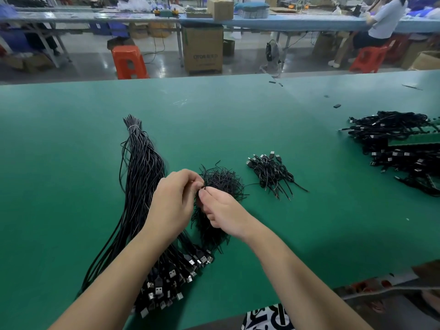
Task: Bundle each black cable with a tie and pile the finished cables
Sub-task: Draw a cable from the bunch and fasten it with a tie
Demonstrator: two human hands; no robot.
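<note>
A long bundle of loose black USB cables (140,186) lies on the green table (71,139), plugs toward me. Right of it sits a heap of short black twist ties (223,182). My left hand (173,203) and my right hand (221,213) meet over the near side of that heap, and both pinch a thin black tie between the fingertips. A small pile of bundled cables (271,172) lies to the right of the ties. Whether a cable is in my hands is hidden.
A large pile of bundled black cables (400,148) covers the table's right end, partly on a green strip. Small black bits (337,106) lie far right. Beyond the table stand an orange stool (128,61), cardboard boxes and a seated person (381,27).
</note>
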